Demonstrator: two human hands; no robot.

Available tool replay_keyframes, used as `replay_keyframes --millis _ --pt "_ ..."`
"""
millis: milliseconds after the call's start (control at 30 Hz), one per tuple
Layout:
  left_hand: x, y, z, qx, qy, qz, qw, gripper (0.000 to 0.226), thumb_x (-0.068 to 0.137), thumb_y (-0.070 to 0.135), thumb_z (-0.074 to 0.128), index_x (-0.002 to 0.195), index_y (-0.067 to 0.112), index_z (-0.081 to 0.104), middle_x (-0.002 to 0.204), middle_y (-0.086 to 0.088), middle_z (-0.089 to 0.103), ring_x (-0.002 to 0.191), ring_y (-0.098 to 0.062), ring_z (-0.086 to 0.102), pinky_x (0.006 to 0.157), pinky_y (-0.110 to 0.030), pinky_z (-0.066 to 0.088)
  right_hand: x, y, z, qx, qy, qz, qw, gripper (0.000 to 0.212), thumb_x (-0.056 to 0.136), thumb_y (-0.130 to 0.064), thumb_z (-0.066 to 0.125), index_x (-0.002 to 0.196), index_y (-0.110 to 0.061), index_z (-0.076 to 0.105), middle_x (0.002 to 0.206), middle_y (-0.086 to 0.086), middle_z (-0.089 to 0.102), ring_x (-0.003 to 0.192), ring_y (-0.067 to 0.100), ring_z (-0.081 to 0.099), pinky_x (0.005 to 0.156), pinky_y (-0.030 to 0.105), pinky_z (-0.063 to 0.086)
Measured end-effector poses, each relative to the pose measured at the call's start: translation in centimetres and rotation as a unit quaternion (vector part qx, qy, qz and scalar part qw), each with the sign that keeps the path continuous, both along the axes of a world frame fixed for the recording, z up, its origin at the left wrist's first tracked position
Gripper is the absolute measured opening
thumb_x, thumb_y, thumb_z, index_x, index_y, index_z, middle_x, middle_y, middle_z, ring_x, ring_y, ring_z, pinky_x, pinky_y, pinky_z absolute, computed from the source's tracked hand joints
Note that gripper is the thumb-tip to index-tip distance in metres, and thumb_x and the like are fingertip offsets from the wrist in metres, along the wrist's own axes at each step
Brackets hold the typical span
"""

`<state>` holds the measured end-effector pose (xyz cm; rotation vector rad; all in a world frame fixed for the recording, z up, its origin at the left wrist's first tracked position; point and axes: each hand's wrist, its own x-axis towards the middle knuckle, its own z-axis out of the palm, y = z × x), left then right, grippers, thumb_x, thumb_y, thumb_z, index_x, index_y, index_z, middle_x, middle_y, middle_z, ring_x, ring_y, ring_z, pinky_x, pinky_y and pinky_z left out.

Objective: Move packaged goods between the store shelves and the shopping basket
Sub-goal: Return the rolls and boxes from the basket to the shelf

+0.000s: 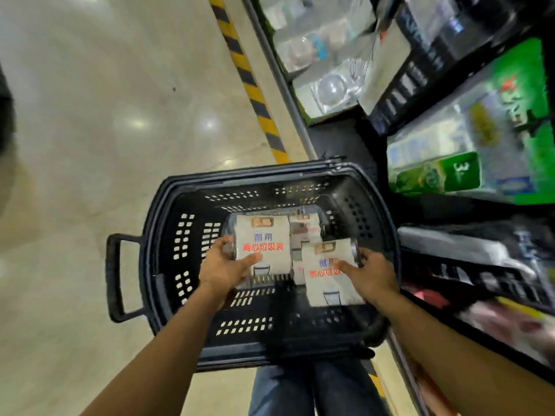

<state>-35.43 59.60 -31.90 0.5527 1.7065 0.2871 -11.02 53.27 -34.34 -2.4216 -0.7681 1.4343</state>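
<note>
Black plastic shopping basket [156, 235] stands on the glossy floor [105, 115] beside the store shelves [426, 70]. Both hands reach into it, apart from each other. The left hand [222, 268] grips one white-labelled pack [264, 235], and the right hand [372, 274] grips another pack [327, 283] just beside it. A third pack [303, 229] lies between them.
</note>
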Motion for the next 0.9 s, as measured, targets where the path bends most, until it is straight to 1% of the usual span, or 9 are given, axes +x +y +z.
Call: replay_keyframes --millis 67,167,267,333,400,500,600,767,900 --pt "-0.4 -0.1 3.8 0.032 0.005 -0.009 0.999 0.045 0.068 0.011 0.082 0.095 0.026 0.05 0.097 -0.006 0.071 0.083 -0.024 0.07 0.078 -0.047 0.058 0.4 0.5 3.7 0.027 0.001 -0.009 1.0 0.031 0.075 -0.037 0.077 0.098 -0.016 0.071 0.096 0.007 0.072 0.088 0.025 0.065 0.071 0.03 0.048" --pt "-0.5 -0.4 9.8 0.084 -0.005 -0.023 0.996 0.039 0.072 0.009 0.08 0.093 0.025 0.051 0.089 -0.002 0.069 0.071 -0.011 0.068 0.062 -0.03 0.059 0.7 1.4 9.2 0.082 0.014 -0.034 0.996 0.027 0.076 -0.036 0.076 0.085 -0.012 0.07 0.081 0.008 0.069 0.078 0.025 0.063 0.071 0.035 0.05" --pt "-0.8 -1.6 15.3 0.116 -0.006 -0.02 0.993 0.041 0.073 0.01 0.078 0.105 0.019 0.054 0.097 -0.008 0.07 0.077 -0.015 0.07 0.065 -0.031 0.059 0.9 1.6 13.8 0.139 0.023 -0.057 0.988 0.034 0.078 -0.028 0.075 0.061 -0.006 0.057 0.052 0.001 0.054 0.062 0.023 0.051 0.054 0.021 0.042" --pt "-0.9 -2.7 18.4 0.138 -0.004 0.001 0.99 0.047 0.075 0.011 0.077 0.115 0.015 0.052 0.098 -0.007 0.068 0.078 -0.017 0.068 0.058 -0.026 0.057 1.0 1.3 16.1 0.155 0.039 -0.061 0.985 0.035 0.076 -0.035 0.077 0.074 -0.001 0.067 0.066 0.008 0.069 0.074 0.031 0.065 0.07 0.03 0.056" --pt "-0.9 -3.8 21.0 0.147 -0.003 0.022 0.989 0.048 0.078 0.009 0.075 0.118 0.013 0.051 0.093 -0.004 0.066 0.076 -0.015 0.067 0.05 -0.02 0.055 1.0 0.8 18.3 0.166 0.067 -0.051 0.983 0.033 0.075 -0.041 0.076 0.082 -0.01 0.07 0.081 0.011 0.072 0.083 0.033 0.067 0.08 0.045 0.055" --pt "-1.1 -5.2 24.2 0.164 -0.006 0.027 0.986 0.051 0.078 0.007 0.075 0.122 0.01 0.05 0.09 -0.003 0.067 0.078 -0.019 0.068 0.058 -0.026 0.059 0.5 0.0 22.6 0.205 0.072 -0.036 0.975 0.019 0.081 -0.037 0.072 0.079 -0.019 0.067 0.071 -0.004 0.063 0.073 0.019 0.058 0.065 0.032 0.045" --pt "-1.3 -6.4 26.7 0.181 -0.009 0.02 0.983 0.05 0.077 0.008 0.076 0.12 0.007 0.051 0.094 -0.004 0.067 0.08 -0.019 0.068 0.058 -0.027 0.059 -0.2 -0.9 26.3 0.237 0.066 -0.02 0.969 0.022 0.082 -0.037 0.07 0.067 -0.025 0.059 0.066 -0.006 0.057 0.066 0.015 0.052 0.056 0.029 0.038" --pt "-1.3 -8.3 29.5 0.222 -0.025 -0.008 0.975 0.044 0.076 0.011 0.077 0.112 0.015 0.052 0.096 -0.006 0.066 0.081 -0.018 0.066 0.052 -0.021 0.055 -0.8 -2.9 29.2 0.263 0.053 -0.035 0.963 0.019 0.078 -0.042 0.072 0.069 -0.03 0.061 0.08 0.001 0.069 0.084 0.027 0.066 0.079 0.043 0.054" --pt "-2.0 -9.8 30.4 0.242 -0.038 -0.051 0.968 0.046 0.073 0.013 0.079 0.111 0.015 0.054 0.09 -0.003 0.067 0.081 -0.019 0.067 0.069 -0.033 0.059 -1.3 -6.0 30.4 0.284 0.026 -0.055 0.957 0.025 0.073 -0.049 0.073 0.072 -0.025 0.065 0.081 0.003 0.072 0.081 0.028 0.067 0.079 0.05 0.055"
